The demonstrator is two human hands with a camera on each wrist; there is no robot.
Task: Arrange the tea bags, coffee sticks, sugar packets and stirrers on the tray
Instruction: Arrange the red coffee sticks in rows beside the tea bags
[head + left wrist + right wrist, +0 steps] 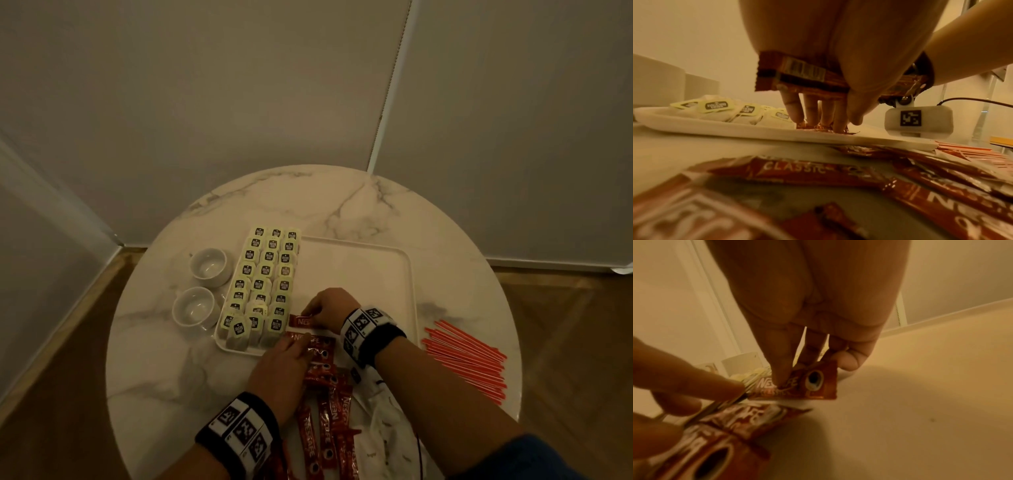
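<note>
Tea bags (265, 281) fill the left of the tray (409, 274). The right hand (330, 305) pinches a coffee stick (301, 321). The left hand (277, 373) covers others on the tabletop (164, 370).

Tea bags (263, 287) rowed on tray (409, 274) — left side.

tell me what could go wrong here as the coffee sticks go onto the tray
1. The right hand sets a coffee stick close beside the tea bags; a nudge could disturb their rows.
2. The left hand holds several sticks at once; one could slip from that grip.
3. The loose pile of sticks lies under both forearms near the table edge; a sweep could knock some off.
</note>
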